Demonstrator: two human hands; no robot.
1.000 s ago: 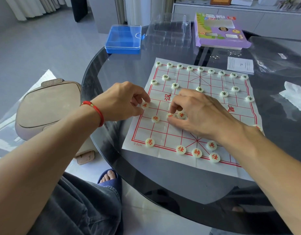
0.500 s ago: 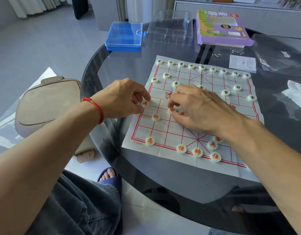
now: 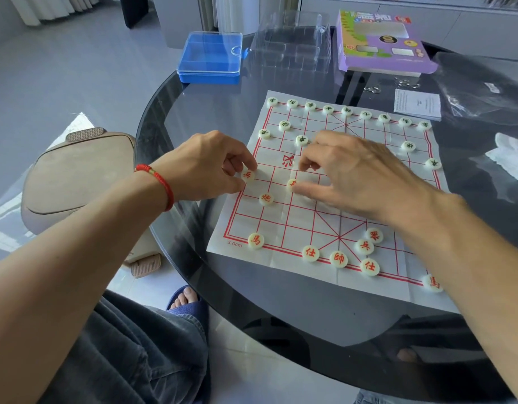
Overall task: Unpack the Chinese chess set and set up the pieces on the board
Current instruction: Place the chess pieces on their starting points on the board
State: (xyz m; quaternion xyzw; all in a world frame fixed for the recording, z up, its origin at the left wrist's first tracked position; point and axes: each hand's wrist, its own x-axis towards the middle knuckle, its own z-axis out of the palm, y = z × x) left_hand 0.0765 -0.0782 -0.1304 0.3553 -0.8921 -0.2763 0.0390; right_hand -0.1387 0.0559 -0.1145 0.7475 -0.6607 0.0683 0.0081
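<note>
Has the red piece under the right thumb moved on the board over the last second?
Yes. The red piece at the right hand thumb shifted left along its row on the board, toward the piece the left hand pinches.

Board corner [image 3: 234,243]: "3.0cm" printed in red, near-left corner of the sheet.
Board river [image 3: 288,161]: a big red "汉", the rest covered by the right hand.
Left-hand piece [image 3: 248,175]: red "兵", pinched at the left file.
Cannon piece [image 3: 266,198]: red "炮", just below it.
Left horse [image 3: 255,239]: red "馬" on the near row.
Left guard [image 3: 310,253]: red "仕".
General [image 3: 338,258]: red "帥", centre of the near row.
Right guard [image 3: 370,266]: red "仕".
Loose soldier [image 3: 364,246]: red "兵", inside the palace.
Elephant [image 3: 374,235]: red "相", touching that soldier.
Right horse [image 3: 433,282]: red "馬", partly cut off by the arm.
Green pieces [image 3: 328,109]: characters too small to read.
Purple box [image 3: 380,45]: print unreadable.
Leaflet [image 3: 417,104]: text too fine to read.
</note>
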